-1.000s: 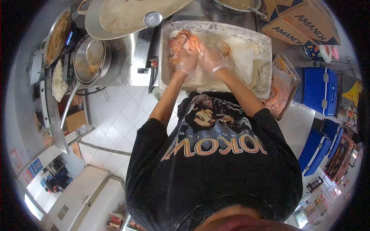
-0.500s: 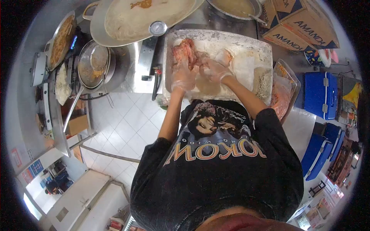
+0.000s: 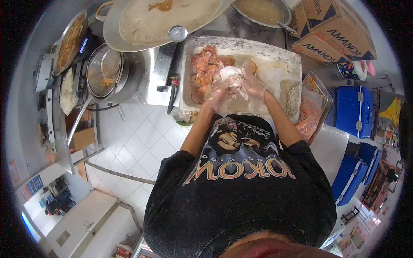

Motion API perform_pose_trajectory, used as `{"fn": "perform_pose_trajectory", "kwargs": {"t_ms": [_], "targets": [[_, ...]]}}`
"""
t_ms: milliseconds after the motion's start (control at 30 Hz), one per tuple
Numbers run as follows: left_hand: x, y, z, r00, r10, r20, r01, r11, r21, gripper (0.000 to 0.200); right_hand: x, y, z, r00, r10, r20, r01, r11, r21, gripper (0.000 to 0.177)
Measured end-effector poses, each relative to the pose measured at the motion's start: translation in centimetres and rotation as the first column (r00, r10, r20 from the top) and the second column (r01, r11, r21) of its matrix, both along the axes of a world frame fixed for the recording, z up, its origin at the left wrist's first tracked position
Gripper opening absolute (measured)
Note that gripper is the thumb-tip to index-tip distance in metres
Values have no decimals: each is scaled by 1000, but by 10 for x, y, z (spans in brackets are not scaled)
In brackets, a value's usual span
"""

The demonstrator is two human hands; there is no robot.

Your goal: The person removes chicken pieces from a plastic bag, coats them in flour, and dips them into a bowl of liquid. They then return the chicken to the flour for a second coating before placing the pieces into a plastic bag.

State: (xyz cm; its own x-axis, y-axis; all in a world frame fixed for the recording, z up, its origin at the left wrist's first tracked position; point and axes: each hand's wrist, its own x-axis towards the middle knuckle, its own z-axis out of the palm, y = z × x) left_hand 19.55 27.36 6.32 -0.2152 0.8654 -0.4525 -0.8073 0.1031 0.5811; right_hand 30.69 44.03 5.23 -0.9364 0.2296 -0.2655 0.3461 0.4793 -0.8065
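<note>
Both hands wear clear plastic gloves and work in a large white tray [image 3: 266, 43] dusted with flour. Between them is a whitened, flour-coated chicken piece [image 3: 232, 76]. My left hand [image 3: 217, 93] closes on its left side, and my right hand [image 3: 254, 87] grips it from the right. The fingers are partly hidden by the piece and its flour. Left of my hands lies a heap of reddish raw chicken [image 3: 205, 69]. Another pale piece [image 3: 249, 66] lies just beyond my right hand.
Beyond the tray stand a big pot of pale liquid [image 3: 137, 30] with a round thermometer [image 3: 177, 33], and a bowl [image 3: 262, 13]. Cardboard boxes [image 3: 340, 34] are back right. A container of bagged food [image 3: 316, 103] adjoins the tray. Left is a strainer pan [image 3: 101, 73].
My left hand has moved right, away from the raw chicken heap. My right hand has shifted slightly right. Both hands now hold a floured piece between them.
</note>
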Motion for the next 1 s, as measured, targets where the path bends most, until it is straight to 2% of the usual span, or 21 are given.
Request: {"fn": "perform_pose_trajectory", "kwargs": {"t_ms": [100,167,200,267,333,400,467,533,567,600,667,700,767,800,867,900,933,1000], "targets": [[-7,-2,2,999,2,-38,0,998,62,28,2,5,-10,997,78,-28,-82,985,-154,70],[-11,-6,-9,993,-53,-106,63,993,97,28,0,3,-15,999,32,-43,-41,975,-217,70],[-12,-7,-4,994,-57,-88,64,995,78,28,0,1,-6,996,84,-30,-87,990,-111,70],[-9,-14,15,997,-64,-42,65,997,32,29,9,-9,40,983,180,23,-181,979,90,69],[-9,-15,27,1000,-21,-13,21,1000,-20,31,3,-14,103,975,209,74,-203,976,-82,66],[-8,-15,35,1000,28,-7,-29,996,-81,30,0,-19,109,992,121,-25,-124,963,-239,61],[-10,-11,40,997,72,-27,-75,986,-148,27,-1,-29,80,974,-114,-194,32,923,-383,54],[-15,-11,29,995,27,-96,-35,996,-86,28,-7,-42,69,916,-310,-254,159,862,-481,46],[-15,-12,24,991,2,-131,-10,998,-57,29,-8,-44,66,911,-311,-271,175,885,-431,44],[-16,-12,26,990,32,-140,-47,993,-107,29,-11,-48,71,905,-313,-288,192,905,-378,42],[-16,-14,32,983,91,-160,-123,971,-205,30,-13,-49,86,932,-174,-318,138,982,-132,42],[-17,-16,33,958,59,-279,-114,975,-188,29,-15,-50,86,936,-127,-328,123,992,-32,43],[-22,-20,36,864,-5,-503,-85,984,-156,27,-16,-52,62,922,-123,-368,152,987,52,43],[-26,-18,59,743,-169,-648,-37,956,-291,27,-19,-57,63,890,-169,-423,199,980,26,44],[-17,-16,44,741,89,-666,-186,980,-76,27,-21,-56,60,873,-141,-466,194,979,68,47],[-13,-16,34,720,166,-674,-232,973,-9,27,-22,-58,58,864,-128,-487,193,978,85,49],[-10,-16,24,694,240,-679,-275,960,59,28,-24,-57,55,850,-70,-523,186,967,174,50],[-4,-12,13,635,288,-717,-293,948,122,28,-25,-56,50,819,49,-571,189,918,350,51]]}}
